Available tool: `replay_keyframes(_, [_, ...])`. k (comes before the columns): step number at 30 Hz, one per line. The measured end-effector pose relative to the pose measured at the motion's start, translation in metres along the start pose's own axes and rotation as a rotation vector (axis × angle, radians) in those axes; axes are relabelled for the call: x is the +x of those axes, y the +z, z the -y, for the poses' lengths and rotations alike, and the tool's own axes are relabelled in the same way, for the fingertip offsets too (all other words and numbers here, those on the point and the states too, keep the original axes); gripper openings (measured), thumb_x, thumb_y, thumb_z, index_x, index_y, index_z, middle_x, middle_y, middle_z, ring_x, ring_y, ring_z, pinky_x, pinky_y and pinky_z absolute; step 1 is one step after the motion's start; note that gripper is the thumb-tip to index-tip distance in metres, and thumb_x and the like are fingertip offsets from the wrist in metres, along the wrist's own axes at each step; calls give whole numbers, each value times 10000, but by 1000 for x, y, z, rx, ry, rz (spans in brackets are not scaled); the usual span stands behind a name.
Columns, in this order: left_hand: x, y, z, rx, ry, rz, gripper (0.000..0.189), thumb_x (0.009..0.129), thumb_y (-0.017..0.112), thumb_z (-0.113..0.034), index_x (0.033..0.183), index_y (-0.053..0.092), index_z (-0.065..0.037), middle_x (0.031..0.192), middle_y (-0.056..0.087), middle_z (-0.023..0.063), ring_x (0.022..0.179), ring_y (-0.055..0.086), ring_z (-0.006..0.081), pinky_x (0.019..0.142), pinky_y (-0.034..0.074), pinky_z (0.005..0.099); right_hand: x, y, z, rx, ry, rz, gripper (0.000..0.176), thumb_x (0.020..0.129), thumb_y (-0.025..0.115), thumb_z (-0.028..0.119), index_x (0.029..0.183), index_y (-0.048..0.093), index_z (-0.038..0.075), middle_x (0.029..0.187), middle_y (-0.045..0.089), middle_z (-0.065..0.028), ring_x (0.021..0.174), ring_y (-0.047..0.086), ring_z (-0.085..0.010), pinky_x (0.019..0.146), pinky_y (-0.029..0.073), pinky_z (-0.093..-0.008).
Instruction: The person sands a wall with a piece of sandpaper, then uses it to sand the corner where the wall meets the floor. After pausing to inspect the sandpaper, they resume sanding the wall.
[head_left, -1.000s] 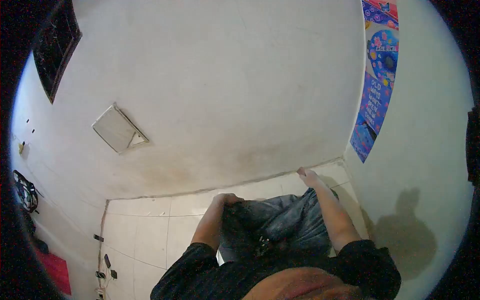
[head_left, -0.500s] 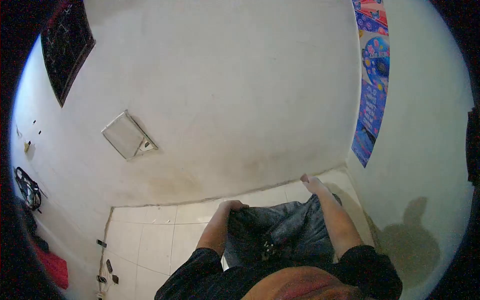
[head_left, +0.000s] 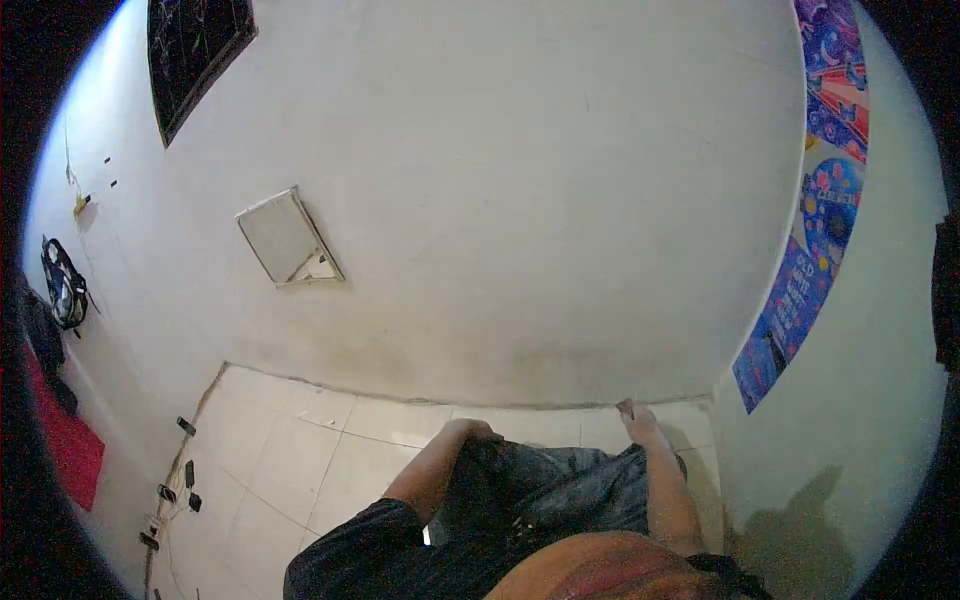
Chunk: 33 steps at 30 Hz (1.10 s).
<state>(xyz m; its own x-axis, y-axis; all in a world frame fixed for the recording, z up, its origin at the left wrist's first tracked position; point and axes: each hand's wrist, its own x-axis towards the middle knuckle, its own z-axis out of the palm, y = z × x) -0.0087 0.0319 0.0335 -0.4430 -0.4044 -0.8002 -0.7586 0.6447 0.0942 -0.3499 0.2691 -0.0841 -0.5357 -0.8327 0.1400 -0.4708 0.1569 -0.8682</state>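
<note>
A dark grey cloth garment [head_left: 550, 490] hangs spread out in front of my body, low in the view. My left hand [head_left: 472, 431] is closed on its upper left edge. At the upper right of the cloth is my right hand [head_left: 637, 422], raised a little above the edge, with fingertips pressed together around something too small to make out. The cloth sags between the two hands and hides part of the floor.
Beyond the hands lies a tiled floor [head_left: 390, 424]. A framed panel [head_left: 285, 238] and a colourful poster [head_left: 822, 230] are on the walls. Cables and black adapters [head_left: 190, 473] lie at the left wall, below a red cloth [head_left: 68, 440] and a hanging bag [head_left: 65, 285].
The camera view has turned, so walls and poster appear shifted. Both hands and the cloth sit lower in the view, and the cloth's visible area is smaller.
</note>
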Motion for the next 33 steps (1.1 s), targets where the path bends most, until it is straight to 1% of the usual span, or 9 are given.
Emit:
replay_keyframes(2, [7,1,2,12,8,11,663,911,465,-616,1298,610,-97,1398,549,120,1285,516,316,1082,375,478,-12,-7,22,61,-49,10,373,907,598,289,1131,630,-8,1151,646,-251,1111,602,-414,949,469,-466])
replay_keyframes(5, [-24,-5,-12,2,27,-88,623,947,424,-578,1294,610,-95,1404,538,128,1294,504,331,1087,372,479,-5,-5,12,-215,113,128,337,920,552,105,1232,595,-15,1241,632,-215,1207,584,-316,1040,435,-398])
replay_keyframes(8, [79,15,34,191,173,-1,604,966,391,-564,1264,630,-96,1400,538,133,1294,499,347,1093,368,481,-18,-23,75,-220,269,102,353,936,550,158,1241,592,-14,1246,634,-203,1205,585,-313,1027,440,-387])
replay_keyframes(9, [30,-1,9,206,173,1,604,964,391,-569,1255,630,-97,1378,555,136,1286,507,344,1085,379,480,-16,-16,65,-271,324,108,365,941,549,184,1245,591,-13,1245,633,-209,1201,587,-317,1018,445,-387])
replay_keyframes(11, [-48,-27,-46,172,58,-13,601,961,394,-577,1264,615,-107,1341,585,139,1274,521,337,1072,397,476,-13,-5,40,-71,58,43,375,961,511,265,1214,618,10,1193,638,-238,1162,588,-380,1004,453,-441])
replay_keyframes(17, [33,27,-68,173,213,-51,681,938,381,-662,1365,532,-153,1301,604,173,1235,555,351,1043,417,523,-20,-24,93,-200,272,131,338,950,528,190,1225,629,22,1261,617,-214,1208,568,-354,1036,436,-418])
replay_keyframes(21, [22,34,-79,196,223,-142,679,950,399,-636,1467,391,-194,1319,569,204,1250,532,367,1050,407,530,-14,-13,63,-121,165,105,337,952,533,206,1211,620,9,1225,630,-213,1178,575,-370,1012,445,-425])
replay_keyframes(26, [34,37,-76,152,218,-94,681,951,386,-643,1458,407,-188,1348,548,201,1269,513,370,1070,392,507,-14,-14,76,-277,160,106,342,946,538,213,1195,615,-9,1194,629,-241,1159,575,-394,989,450,-428])
replay_keyframes(33, [36,43,-80,123,252,-142,685,963,346,-641,1432,449,-152,1368,539,186,1251,529,359,1061,403,508,-13,-13,61,-199,185,89,356,960,521,202,1248,603,10,1245,628,-203,1184,579,-358,1017,445,-414])
